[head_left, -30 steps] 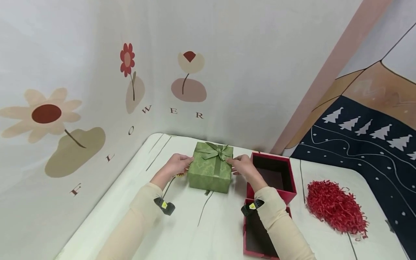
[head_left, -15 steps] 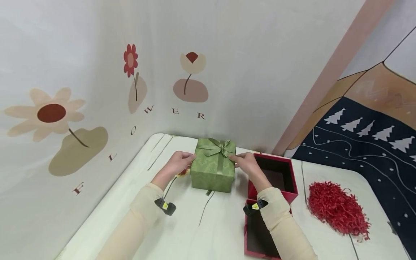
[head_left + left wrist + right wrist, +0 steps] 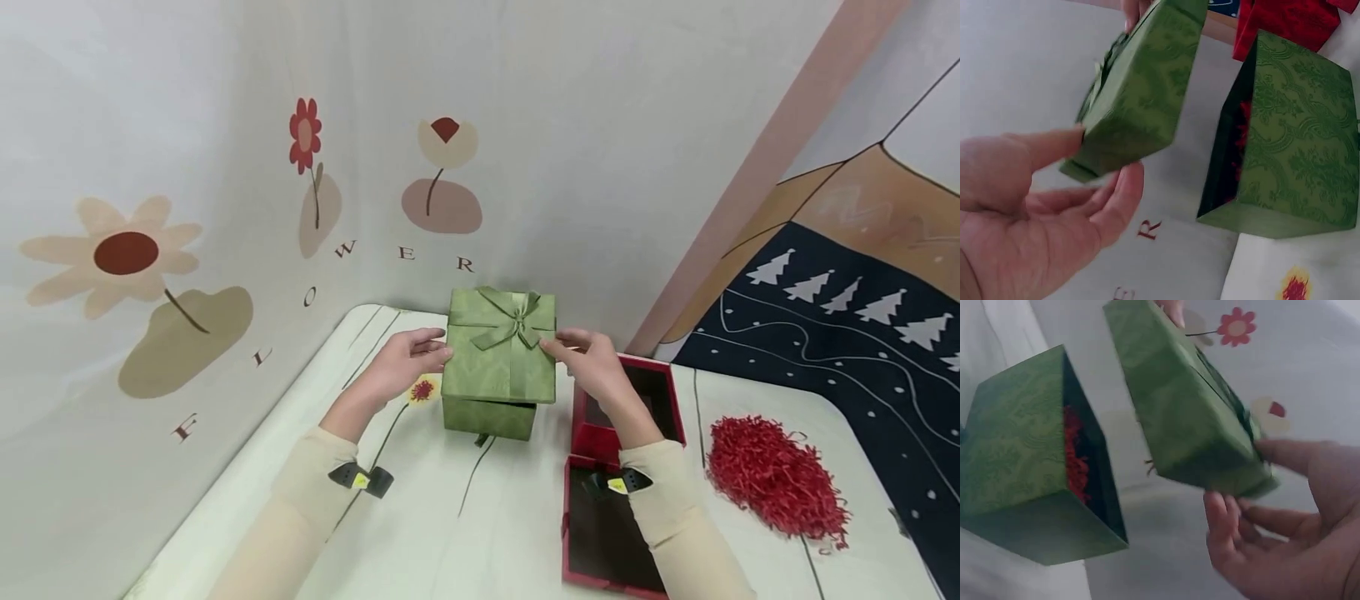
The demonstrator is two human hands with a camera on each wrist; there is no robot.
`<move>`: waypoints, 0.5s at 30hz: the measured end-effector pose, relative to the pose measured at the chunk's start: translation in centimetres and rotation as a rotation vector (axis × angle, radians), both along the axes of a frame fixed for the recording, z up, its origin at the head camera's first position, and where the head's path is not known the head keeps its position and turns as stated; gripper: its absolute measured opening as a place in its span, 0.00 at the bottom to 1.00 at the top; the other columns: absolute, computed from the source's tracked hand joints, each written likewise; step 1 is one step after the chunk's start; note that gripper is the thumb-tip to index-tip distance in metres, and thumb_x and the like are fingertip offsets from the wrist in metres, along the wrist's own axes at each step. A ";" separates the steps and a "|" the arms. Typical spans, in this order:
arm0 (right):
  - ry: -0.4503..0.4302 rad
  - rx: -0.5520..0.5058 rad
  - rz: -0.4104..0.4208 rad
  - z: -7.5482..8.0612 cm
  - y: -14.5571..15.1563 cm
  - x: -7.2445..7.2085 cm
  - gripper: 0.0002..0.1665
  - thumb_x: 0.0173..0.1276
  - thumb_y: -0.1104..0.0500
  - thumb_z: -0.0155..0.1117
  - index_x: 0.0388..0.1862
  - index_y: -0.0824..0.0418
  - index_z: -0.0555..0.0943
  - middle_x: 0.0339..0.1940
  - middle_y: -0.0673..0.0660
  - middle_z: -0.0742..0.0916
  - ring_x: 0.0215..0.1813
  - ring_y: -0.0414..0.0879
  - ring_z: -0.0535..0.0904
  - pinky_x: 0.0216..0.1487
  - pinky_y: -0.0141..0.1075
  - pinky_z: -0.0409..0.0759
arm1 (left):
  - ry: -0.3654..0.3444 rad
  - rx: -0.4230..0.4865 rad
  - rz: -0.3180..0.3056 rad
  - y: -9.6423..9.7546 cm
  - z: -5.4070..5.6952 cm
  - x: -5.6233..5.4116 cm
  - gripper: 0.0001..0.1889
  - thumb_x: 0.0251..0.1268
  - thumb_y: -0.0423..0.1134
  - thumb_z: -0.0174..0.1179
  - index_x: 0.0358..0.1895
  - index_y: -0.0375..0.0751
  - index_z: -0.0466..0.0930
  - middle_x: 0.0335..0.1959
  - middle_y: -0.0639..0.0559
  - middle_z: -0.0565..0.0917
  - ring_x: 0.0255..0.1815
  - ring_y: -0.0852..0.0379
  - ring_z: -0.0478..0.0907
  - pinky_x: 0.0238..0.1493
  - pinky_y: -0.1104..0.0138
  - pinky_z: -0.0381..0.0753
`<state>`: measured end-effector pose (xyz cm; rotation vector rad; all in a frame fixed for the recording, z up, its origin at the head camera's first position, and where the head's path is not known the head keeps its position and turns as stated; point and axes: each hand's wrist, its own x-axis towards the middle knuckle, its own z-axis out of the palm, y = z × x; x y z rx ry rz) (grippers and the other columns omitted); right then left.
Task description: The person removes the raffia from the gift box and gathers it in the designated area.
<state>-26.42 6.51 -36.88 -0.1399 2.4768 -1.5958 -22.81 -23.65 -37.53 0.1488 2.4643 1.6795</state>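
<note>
A green patterned gift-box lid topped with a green ribbon bow is raised over its box. My left hand pinches the lid's left side between thumb and fingers, as the left wrist view shows. On the opposite side, my right hand pinches it likewise, thumb on top and fingertips under the edge. Below, the green box stands upright on the table with its mouth uncovered. Both wrist views show a gap between lid and box. Red shredded paper lies inside the box.
Right of the green box stands an open red box, partly behind my right forearm. A second open red piece with a dark inside lies in front of it. A pile of red shredded paper rests farther right. A fabric wall borders the table's back.
The lid has come up off the green box, lifted by both hands, and the box's front now shows below it. The box and the red things have stayed in place.
</note>
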 end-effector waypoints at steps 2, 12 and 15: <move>0.041 -0.023 0.057 0.2 0.9 0.6 0.35 0.73 0.48 0.69 0.72 0.64 0.75 0.58 0.63 0.83 0.49 0.54 0.81 0.53 0.45 0.79 | 0.022 0.010 -0.032 -0.4 0.2 0.7 0.34 0.78 0.39 0.60 0.80 0.31 0.58 0.67 0.32 0.77 0.65 0.40 0.79 0.67 0.51 0.75; 0.187 -0.121 0.469 -0.2 4.1 4.2 0.18 0.61 0.64 0.80 0.48 0.63 0.82 0.42 0.58 0.87 0.42 0.51 0.86 0.42 0.36 0.85 | 0.207 0.050 -0.291 -2.1 -1.0 4.7 0.20 0.65 0.32 0.71 0.59 0.38 0.80 0.53 0.46 0.84 0.55 0.48 0.82 0.61 0.55 0.81; 0.237 -0.102 0.626 -0.5 4.3 5.2 0.16 0.59 0.63 0.81 0.44 0.59 0.84 0.39 0.54 0.87 0.38 0.48 0.84 0.40 0.36 0.84 | 0.244 -0.033 -0.339 -2.4 -1.8 6.0 0.17 0.60 0.33 0.76 0.51 0.45 0.82 0.48 0.52 0.84 0.51 0.53 0.81 0.59 0.58 0.82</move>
